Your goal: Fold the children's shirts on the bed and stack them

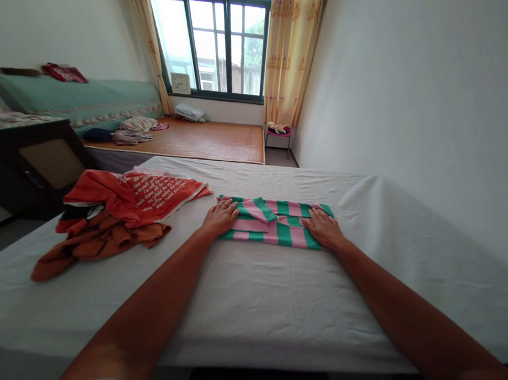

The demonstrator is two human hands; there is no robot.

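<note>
A pink and green striped shirt (292, 233) lies folded into a wide, low rectangle on the white sheet (247, 304). What looks like its collar shows near the middle of the upper side. My left hand (222, 215) rests flat on the shirt's left end, fingers stretched out. On the right end lies my right hand (323, 226), also flat with its fingers extended. Both palms press on the cloth without gripping it.
Left of the shirt is a loose pile with a red printed garment (150, 198) and a brown garment (100, 235). A dark cabinet (44, 160) stands at the left. Behind is a mat-covered bed (222, 139) with clothes, and a pink stool (279, 132).
</note>
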